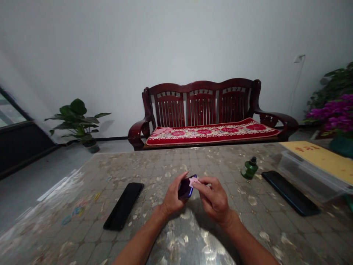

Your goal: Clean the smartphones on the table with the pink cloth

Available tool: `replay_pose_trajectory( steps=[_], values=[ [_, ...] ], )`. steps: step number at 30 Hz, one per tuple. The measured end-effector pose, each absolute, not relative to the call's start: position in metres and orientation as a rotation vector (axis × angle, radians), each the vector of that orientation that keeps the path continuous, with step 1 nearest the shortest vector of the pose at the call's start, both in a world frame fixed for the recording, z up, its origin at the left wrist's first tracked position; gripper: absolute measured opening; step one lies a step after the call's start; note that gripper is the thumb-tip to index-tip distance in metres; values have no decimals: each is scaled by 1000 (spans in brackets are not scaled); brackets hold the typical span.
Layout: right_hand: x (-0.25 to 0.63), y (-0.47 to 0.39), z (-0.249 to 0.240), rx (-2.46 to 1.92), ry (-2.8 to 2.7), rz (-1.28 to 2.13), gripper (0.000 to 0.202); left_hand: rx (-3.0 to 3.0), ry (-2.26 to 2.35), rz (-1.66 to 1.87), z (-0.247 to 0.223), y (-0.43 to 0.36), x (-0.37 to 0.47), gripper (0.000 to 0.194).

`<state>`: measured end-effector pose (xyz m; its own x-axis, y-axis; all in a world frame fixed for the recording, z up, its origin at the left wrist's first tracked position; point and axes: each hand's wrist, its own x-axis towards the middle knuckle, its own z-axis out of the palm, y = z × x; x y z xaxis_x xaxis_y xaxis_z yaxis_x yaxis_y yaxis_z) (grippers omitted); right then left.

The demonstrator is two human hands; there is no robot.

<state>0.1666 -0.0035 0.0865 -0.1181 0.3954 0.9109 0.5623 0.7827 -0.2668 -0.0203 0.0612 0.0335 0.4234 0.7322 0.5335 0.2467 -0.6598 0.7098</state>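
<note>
My left hand [174, 194] is wrapped round a phone [184, 189] with a dark face and a blue-purple edge, held tilted just above the table. Between the fingers of my right hand [214, 195] is a small pink cloth [193, 181], which lies against the phone's upper right edge. A black phone [124, 206] rests flat on the table to the left of my hands. Over to the right, a dark phone [289, 192] lies beside a green bottle [249, 168] with a black cap.
The table [154, 235] has a patterned cover. Several coloured rubber bands [77, 211] lie at its left. A clear plastic box [306, 176] under a yellow board [320, 156] stands at the right. Beyond are a wooden bench [201, 95], a potted plant [79, 121] and purple flowers [335, 114].
</note>
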Motion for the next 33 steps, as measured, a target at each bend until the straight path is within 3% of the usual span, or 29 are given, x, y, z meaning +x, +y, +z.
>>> replay_pose_trajectory(
  steps=[14,20,25,33],
  values=[
    [171,-7,83,-617,-1855,-196,57,2229,790,1182,38,58,-20,72],
    [173,-3,80,-761,-1720,-177,58,2207,819,1176,36,58,-21,76],
    [168,-8,83,-639,-1843,-142,57,2116,814,1195,35,56,-19,68],
    [176,5,97,-964,-1369,52,27,1435,601,1093,50,44,-12,55]
  ],
)
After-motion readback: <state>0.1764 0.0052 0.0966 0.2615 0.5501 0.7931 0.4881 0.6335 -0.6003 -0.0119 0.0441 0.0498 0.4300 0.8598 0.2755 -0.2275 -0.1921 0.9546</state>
